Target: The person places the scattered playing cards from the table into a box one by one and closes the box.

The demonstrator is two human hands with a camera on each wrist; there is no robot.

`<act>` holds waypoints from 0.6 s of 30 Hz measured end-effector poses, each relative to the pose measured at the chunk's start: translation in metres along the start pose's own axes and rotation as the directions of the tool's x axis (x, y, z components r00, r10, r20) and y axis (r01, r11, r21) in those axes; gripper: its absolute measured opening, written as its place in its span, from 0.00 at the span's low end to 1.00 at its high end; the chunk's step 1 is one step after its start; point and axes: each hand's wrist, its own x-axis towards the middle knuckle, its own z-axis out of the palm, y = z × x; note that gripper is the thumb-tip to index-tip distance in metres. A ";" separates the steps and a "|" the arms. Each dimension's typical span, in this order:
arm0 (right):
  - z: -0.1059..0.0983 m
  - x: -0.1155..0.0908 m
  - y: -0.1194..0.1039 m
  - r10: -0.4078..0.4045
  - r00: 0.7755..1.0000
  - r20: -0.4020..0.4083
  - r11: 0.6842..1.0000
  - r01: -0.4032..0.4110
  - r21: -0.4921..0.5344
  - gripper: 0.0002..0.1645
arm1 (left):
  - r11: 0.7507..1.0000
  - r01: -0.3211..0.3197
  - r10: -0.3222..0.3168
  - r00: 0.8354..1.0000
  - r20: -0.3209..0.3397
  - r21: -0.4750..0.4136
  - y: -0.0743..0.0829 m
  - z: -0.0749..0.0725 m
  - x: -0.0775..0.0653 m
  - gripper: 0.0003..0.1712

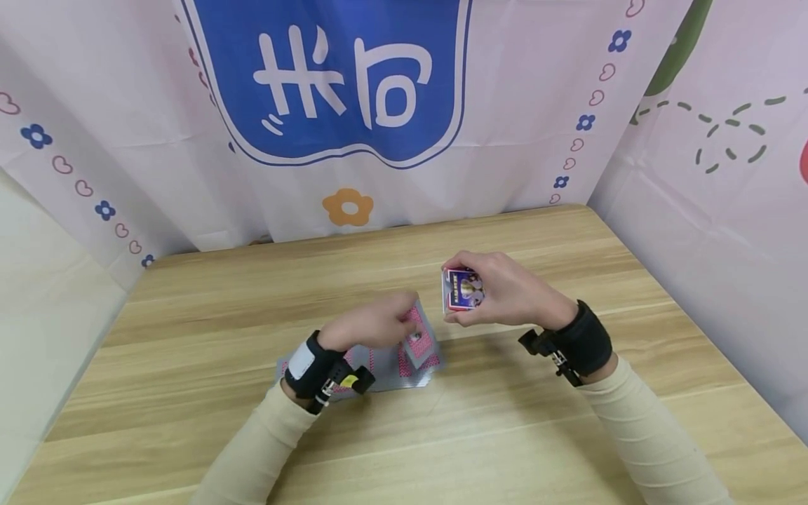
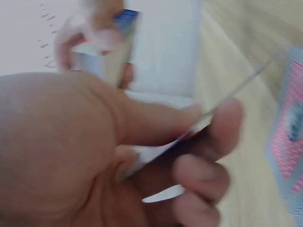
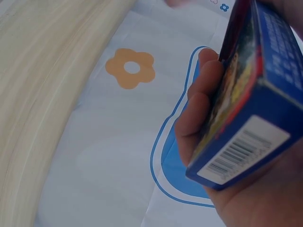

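Observation:
My left hand [image 1: 371,324] pinches a playing card [image 1: 421,345] with a pink patterned back and pale border. In the left wrist view the card [image 2: 163,152] shows nearly edge-on between thumb and fingers. Below that hand a spread of playing cards [image 1: 388,379] lies back-up on the table, partly hidden by the hand and wrist. To the right, my right hand [image 1: 508,291] grips a blue and red card box [image 1: 464,289] around its sides, held above the table. Its barcode end [image 3: 244,150] shows in the right wrist view.
A wood-grain table [image 1: 505,435] extends under both hands. Behind it hangs a white cloth [image 1: 505,168] with a blue emblem and an orange flower, and more printed cloth borders the right side. Black straps with small cameras circle both wrists.

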 end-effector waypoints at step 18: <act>-0.002 0.000 0.001 0.022 1.000 0.007 1.000 -0.022 -0.001 0.42 | 0.887 -0.097 -0.066 0.941 -0.332 -0.452 0.023 -0.027 -0.025 0.16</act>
